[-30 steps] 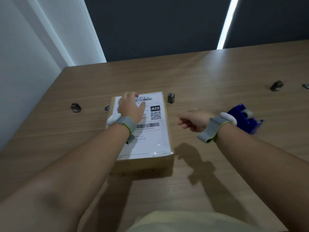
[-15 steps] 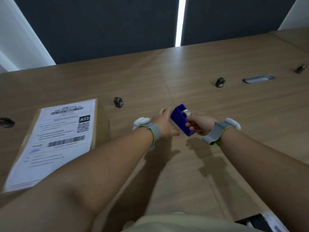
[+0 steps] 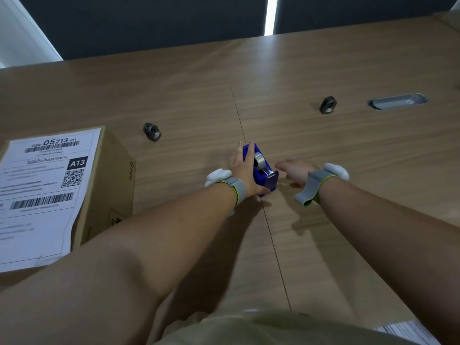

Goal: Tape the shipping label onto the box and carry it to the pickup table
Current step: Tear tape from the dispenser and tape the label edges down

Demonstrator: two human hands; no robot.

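Tape comes first, so the blue tape dispenser (image 3: 263,174) sits between my hands at the middle of the table (image 3: 323,220). My left hand (image 3: 242,170) holds it, fingers straight along its 9 o'clock side, thumb hooked round the near end. My right hand (image 3: 295,171) is loosely spread just beside the cutter at 3 o'clock; it is too blurred to tell whether it touches the tape end.

The box (image 3: 109,175) lies well apart at 9 o'clock, with the shipping label (image 3: 42,185) lying on top, its near edge overhanging the box.

My worries: if my left hand's hold is slack, pulling tape will likely drag the light dispenser across the wood. A long strip may fold onto itself on the way to the box. The loose label could shift when I reach over.

A dark hex fitting (image 3: 151,131) stands at 11 o'clock, roughly between dispenser and box; another hex fitting (image 3: 328,105) and a metal cable slot (image 3: 398,101) sit at 2 o'clock, out of my way.
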